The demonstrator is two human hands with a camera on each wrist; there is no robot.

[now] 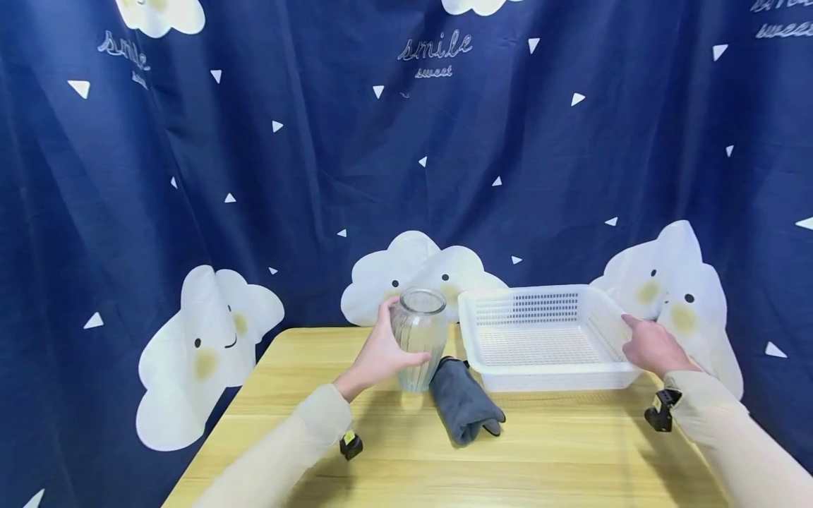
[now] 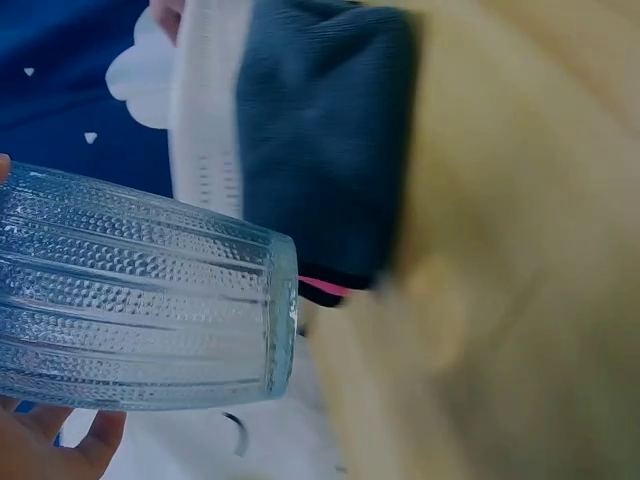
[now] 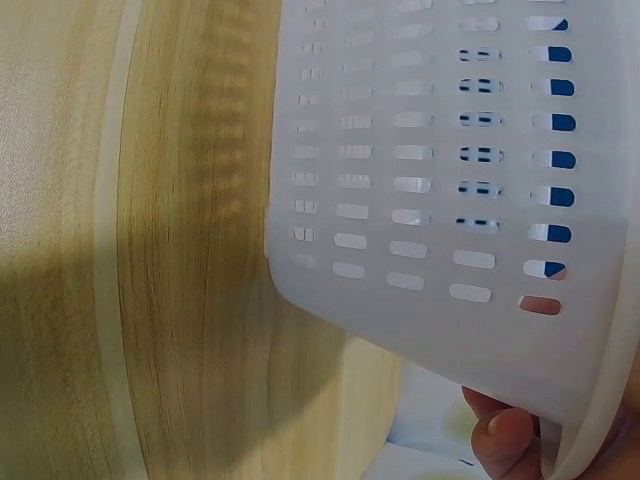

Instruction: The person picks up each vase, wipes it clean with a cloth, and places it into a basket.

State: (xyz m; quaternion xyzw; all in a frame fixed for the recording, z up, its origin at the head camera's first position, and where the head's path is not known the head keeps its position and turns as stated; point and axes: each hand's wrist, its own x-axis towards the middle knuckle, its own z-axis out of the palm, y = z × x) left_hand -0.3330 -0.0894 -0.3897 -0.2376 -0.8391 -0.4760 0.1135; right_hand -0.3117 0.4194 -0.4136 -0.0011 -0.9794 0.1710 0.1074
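Note:
My left hand (image 1: 387,349) grips a clear ribbed glass vase (image 1: 420,335) round its side, thumb in front and fingers behind. The vase stands upright, its mouth up; in the left wrist view its thick base (image 2: 283,315) hangs over the table. My right hand (image 1: 654,346) holds the right rim of a white plastic basket (image 1: 546,381), with curled fingers (image 3: 503,440) showing under that rim in the right wrist view. Between vase and basket lies a folded dark grey cloth item (image 1: 464,402) with black and pink edging.
The basket's slotted wall (image 3: 400,320) stands on the light wooden table (image 1: 546,451). Behind the table hangs a dark blue curtain (image 1: 356,155) with white clouds and triangles. The table's left edge runs past my left forearm (image 1: 286,444).

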